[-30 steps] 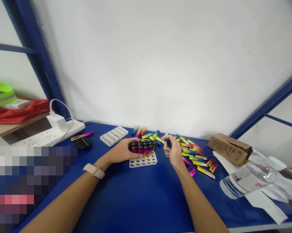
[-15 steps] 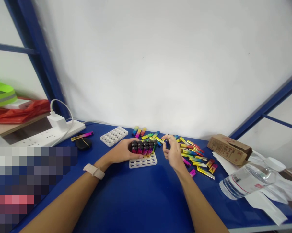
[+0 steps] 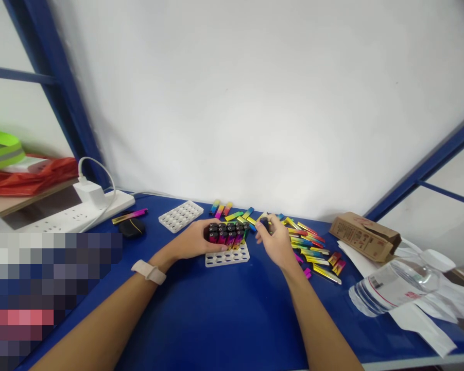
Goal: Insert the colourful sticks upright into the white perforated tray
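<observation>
My left hand [image 3: 195, 240] curls round a block of upright lighters [image 3: 227, 238], pink and gold with black tops. They stand in rows in a white tray with holes [image 3: 227, 258], whose front row of holes shows bare. To the right, my right hand [image 3: 276, 239] grips a single lighter [image 3: 264, 222]; its dark end sticks up past the thumb and the rest is hidden by the fingers. Beside and behind that hand lies a loose pile of shiny lighters [image 3: 312, 251] in gold, red, blue and pink. A few more lighters [image 3: 220, 208] lie behind the tray.
A second white holed tray [image 3: 181, 216] lies at the back left. Left of it are a black pouch [image 3: 132, 228], a pink-gold lighter [image 3: 129, 216] and a power strip [image 3: 67, 219]. At right are a cardboard box [image 3: 365, 237], a water bottle [image 3: 397, 286] and white paper [image 3: 425, 330].
My right hand has turned, and the lighter's dark end now points up between thumb and fingers. My left hand and the tray stay in place.
</observation>
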A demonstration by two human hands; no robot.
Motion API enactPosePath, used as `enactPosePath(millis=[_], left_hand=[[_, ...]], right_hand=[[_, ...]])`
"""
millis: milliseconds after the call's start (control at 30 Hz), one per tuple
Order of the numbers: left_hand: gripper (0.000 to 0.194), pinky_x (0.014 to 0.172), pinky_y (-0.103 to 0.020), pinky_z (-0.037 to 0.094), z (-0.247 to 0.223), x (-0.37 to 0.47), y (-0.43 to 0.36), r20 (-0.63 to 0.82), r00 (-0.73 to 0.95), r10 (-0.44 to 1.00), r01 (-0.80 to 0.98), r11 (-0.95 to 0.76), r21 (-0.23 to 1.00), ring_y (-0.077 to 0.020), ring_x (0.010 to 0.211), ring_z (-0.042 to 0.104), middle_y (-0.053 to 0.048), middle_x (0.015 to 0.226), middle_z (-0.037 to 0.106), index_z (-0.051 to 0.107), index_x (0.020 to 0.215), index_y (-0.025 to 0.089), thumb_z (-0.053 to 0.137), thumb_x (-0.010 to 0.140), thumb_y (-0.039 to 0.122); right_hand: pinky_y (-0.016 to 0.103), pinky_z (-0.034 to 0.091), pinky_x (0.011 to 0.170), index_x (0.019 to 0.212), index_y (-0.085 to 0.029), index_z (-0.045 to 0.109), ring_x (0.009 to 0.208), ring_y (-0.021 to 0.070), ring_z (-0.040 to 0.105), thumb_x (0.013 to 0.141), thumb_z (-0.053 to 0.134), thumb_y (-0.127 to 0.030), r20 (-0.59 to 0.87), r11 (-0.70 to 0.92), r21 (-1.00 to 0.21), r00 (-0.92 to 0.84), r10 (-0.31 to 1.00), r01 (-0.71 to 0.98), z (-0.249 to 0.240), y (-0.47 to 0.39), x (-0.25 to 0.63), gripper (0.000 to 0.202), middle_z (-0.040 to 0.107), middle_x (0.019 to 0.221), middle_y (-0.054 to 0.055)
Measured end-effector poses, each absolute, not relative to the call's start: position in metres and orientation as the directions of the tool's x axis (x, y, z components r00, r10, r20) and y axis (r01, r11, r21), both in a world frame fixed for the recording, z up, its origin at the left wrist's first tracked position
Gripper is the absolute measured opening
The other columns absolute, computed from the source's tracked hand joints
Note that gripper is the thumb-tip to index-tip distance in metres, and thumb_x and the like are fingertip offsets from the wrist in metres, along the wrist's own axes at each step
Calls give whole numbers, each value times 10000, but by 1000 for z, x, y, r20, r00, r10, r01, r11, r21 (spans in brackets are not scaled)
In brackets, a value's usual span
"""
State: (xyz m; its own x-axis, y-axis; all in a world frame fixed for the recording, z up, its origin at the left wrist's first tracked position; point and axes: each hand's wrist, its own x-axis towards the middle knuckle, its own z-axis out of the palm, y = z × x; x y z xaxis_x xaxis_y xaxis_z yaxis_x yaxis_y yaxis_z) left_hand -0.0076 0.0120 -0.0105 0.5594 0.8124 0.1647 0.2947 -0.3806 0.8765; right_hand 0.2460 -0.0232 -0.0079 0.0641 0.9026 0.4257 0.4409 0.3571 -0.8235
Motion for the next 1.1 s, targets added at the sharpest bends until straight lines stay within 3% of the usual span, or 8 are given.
enactPosePath(millis=[167,300,567,867,1100], left_hand=[[452,790,-314,555,-12,-8,12,166,563,809,272,-371,888,-225,891,696,-17,970,746,665,1088,202,813,721,423],[500,806,-332,562,-13,-8,13,171,548,819,298,-383,874,-241,913,696,-33,996,748,665,1112,199,815,711,456],[505,774,-347,567,-13,-7,12,180,535,825,312,-391,866,-249,879,691,-42,962,741,675,1088,188,811,700,481],[480,773,-329,557,-14,-7,13,175,562,808,278,-384,880,-233,877,689,-30,964,742,658,1101,196,812,724,450],[481,750,-316,551,-13,-7,13,173,554,814,274,-375,886,-227,854,687,-27,941,744,666,1095,193,814,716,450]], right_hand=[[298,484,681,874,-200,680,840,199,593,954,575,-399,524,480,-670,-97,846,567,5,-28,247,239,634,895,64],[292,465,646,920,-214,698,755,177,557,966,569,-349,514,512,-631,-181,838,583,5,-31,246,193,612,866,50],[317,541,653,1068,-239,677,728,173,603,897,673,-316,434,457,-737,-170,885,498,-3,-28,248,188,669,989,59],[341,528,732,1074,-233,627,739,179,604,916,640,-242,561,584,-538,-259,786,608,5,-32,249,159,628,911,40],[339,507,720,990,-226,655,727,183,601,931,636,-255,562,608,-523,-294,773,597,11,-36,248,69,620,866,36]])
